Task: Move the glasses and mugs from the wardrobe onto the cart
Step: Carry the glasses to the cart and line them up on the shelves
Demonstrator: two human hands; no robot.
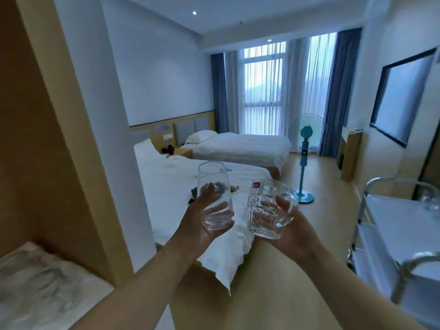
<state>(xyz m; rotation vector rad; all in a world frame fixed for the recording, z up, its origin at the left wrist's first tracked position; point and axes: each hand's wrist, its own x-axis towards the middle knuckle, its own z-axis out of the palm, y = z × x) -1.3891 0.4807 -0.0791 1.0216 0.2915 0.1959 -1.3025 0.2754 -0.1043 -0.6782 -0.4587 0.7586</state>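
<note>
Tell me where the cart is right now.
In the head view the cart stands at the right edge, right of the mug held in the right hand.

Two white beds (pixel 238 148) stand on a pale wood floor (pixel 273 282) before a blue-curtained window (pixel 264 91).
</note>
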